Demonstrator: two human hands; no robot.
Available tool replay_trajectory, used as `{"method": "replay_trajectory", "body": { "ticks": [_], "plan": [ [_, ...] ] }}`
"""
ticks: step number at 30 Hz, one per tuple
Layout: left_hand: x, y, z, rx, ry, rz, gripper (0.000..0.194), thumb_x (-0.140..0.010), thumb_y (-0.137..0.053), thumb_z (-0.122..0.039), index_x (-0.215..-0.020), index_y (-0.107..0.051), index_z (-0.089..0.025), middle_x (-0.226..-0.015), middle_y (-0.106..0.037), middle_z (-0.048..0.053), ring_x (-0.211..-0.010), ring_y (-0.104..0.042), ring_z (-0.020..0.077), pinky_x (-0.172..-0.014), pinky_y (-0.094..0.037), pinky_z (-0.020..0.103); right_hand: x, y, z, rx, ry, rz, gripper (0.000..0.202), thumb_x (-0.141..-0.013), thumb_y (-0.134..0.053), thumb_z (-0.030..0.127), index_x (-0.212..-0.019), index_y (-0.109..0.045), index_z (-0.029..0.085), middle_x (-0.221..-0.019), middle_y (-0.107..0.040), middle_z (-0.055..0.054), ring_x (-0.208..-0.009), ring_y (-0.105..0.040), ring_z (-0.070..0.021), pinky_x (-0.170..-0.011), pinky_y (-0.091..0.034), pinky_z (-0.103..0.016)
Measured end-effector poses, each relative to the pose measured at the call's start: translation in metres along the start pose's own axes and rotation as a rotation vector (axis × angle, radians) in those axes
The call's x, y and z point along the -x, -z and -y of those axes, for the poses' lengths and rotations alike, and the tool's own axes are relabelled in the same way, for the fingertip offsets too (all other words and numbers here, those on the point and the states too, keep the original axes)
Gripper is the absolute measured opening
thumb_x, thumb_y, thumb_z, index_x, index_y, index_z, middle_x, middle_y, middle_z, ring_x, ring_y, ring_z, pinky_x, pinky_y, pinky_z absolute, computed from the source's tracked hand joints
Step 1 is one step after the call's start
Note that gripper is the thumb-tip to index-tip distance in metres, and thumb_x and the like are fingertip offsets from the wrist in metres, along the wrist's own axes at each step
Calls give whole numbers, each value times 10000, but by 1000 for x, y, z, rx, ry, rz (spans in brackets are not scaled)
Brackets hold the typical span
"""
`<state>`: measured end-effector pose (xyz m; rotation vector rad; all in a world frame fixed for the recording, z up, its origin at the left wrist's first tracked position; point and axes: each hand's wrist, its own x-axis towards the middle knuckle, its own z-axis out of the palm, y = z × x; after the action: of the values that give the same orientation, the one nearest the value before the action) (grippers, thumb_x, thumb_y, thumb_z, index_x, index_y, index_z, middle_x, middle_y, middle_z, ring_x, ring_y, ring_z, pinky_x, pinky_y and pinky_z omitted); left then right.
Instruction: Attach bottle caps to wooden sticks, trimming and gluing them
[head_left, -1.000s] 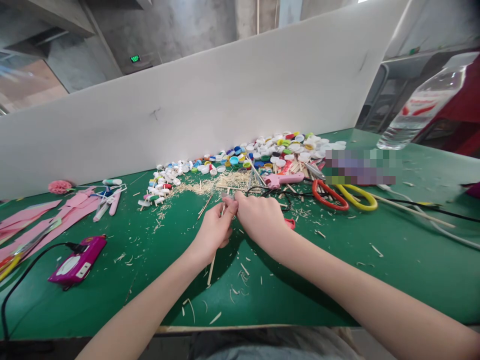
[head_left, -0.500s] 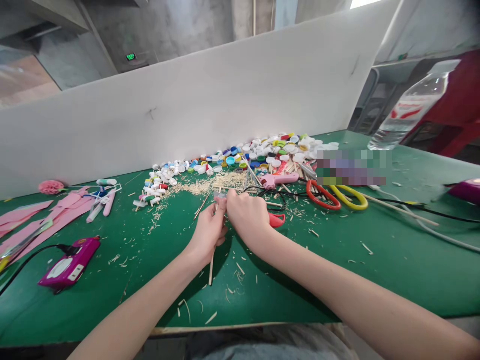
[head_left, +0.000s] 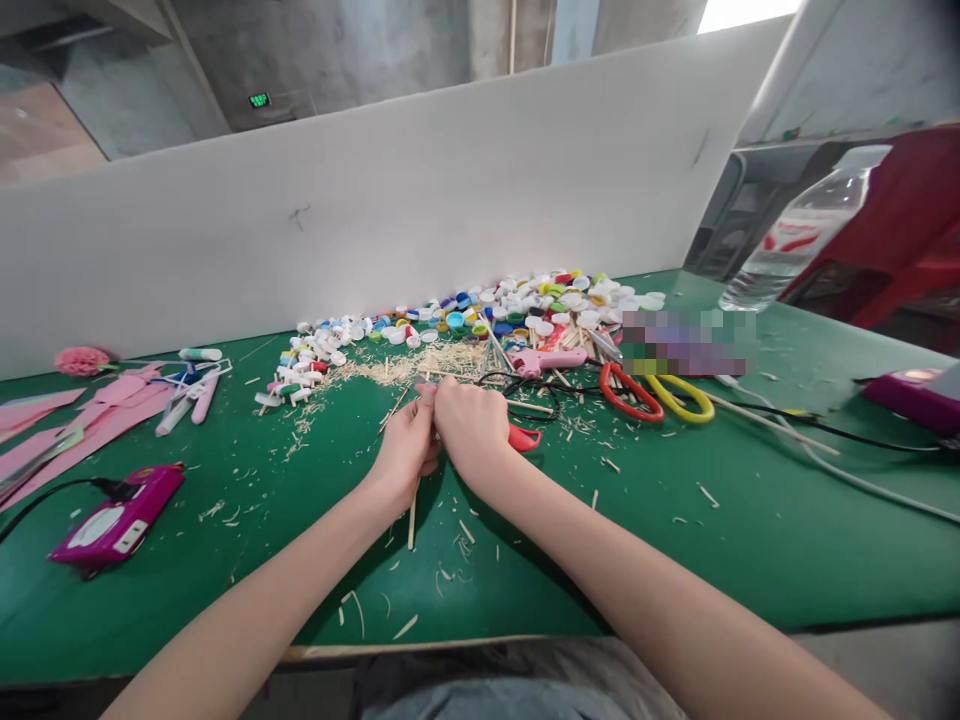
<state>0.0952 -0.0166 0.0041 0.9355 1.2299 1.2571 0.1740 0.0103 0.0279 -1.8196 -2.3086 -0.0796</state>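
Note:
In the head view, my left hand is closed around a thin wooden stick, whose lower end points down toward the table's front edge. My right hand is wrapped tightly and presses against the left thumb. A red handle end sticks out behind the right fist, and a small greyish metal bit shows at the left fingertips. It looks like a red-handled cutting tool in the right fist; most of it is hidden. Pale wood shavings lie heaped just beyond both hands.
Bottle caps are piled along the white partition. To the right lie a pink glue gun, red-handled and yellow-handled scissors, cables and a water bottle. Pink paper and a purple power strip are left.
The view has shifted slightly, so most things sit a little further left. Both hands stay together on the stick, and the red handle end has drawn a little closer to the right wrist.

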Motion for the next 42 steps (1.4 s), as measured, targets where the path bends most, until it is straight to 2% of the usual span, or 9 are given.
{"method": "replay_trajectory", "body": {
  "ticks": [3,7,14,18,20,27,33,38,42],
  "plan": [
    [-4,0,1,18,13,2,512,-680,-603,-680,-698,-396,-212,-467,-248,-119,-337,-203,24,-336,-112,158,-4,-3,-1,0,7,15,364,-982,-253,307,-978,-555,104,-823,-668,-160,-772,-672,-214,-567,-451,-260],
    [-7,1,1,42,39,10,540,-670,-630,-663,-659,-326,-217,-471,-227,-122,-338,-176,16,-333,-87,156,-8,-4,-3,25,38,27,349,-984,-267,282,-1021,-560,96,-865,-675,-132,-782,-667,-188,-596,-454,-266],
    [0,5,-9,67,82,89,483,-714,-645,-597,-718,-327,-233,-493,-128,-130,-352,-115,21,-342,-59,154,-14,6,-23,88,239,33,408,-986,-270,402,-1050,-567,128,-861,-669,-119,-858,-651,-215,-685,-419,-287],
    [3,9,-15,-23,106,151,373,-791,-619,-496,-728,-375,-221,-498,-207,-119,-342,-162,15,-338,-62,152,-15,7,-39,114,302,43,467,-990,-221,455,-1103,-542,134,-926,-660,-118,-866,-638,-188,-687,-394,-264],
    [3,10,-15,-48,106,141,353,-807,-611,-471,-723,-380,-218,-490,-228,-119,-330,-174,12,-330,-65,154,-14,7,-42,120,309,41,476,-990,-205,466,-1099,-535,141,-922,-661,-105,-851,-639,-184,-677,-389,-262],
    [2,7,-13,-88,49,27,415,-803,-586,-524,-683,-332,-219,-455,-209,-129,-294,-173,9,-314,-70,158,-10,0,-24,116,189,-88,478,-982,-195,467,-1022,-527,126,-844,-659,-135,-805,-654,-242,-618,-406,-287],
    [3,7,-11,-66,41,-4,417,-807,-568,-543,-685,-337,-218,-446,-205,-131,-286,-189,12,-314,-79,153,-5,-8,-10,92,95,-102,420,-985,-231,402,-961,-540,119,-823,-664,-151,-803,-663,-225,-595,-417,-268],
    [10,-5,-9,-42,35,-3,410,-815,-588,-481,-674,-304,-221,-443,-226,-126,-289,-204,14,-309,-103,154,-10,-3,-12,83,-19,-97,503,-991,-177,415,-925,-568,104,-734,-656,-136,-734,-665,-217,-590,-424,-279],
    [11,-9,-8,-11,44,27,367,-853,-545,-428,-681,-295,-222,-468,-204,-120,-310,-189,16,-315,-100,151,-13,1,-20,91,-39,-93,544,-988,-163,442,-951,-587,103,-756,-657,-141,-759,-661,-222,-613,-414,-279]
  ]
}}
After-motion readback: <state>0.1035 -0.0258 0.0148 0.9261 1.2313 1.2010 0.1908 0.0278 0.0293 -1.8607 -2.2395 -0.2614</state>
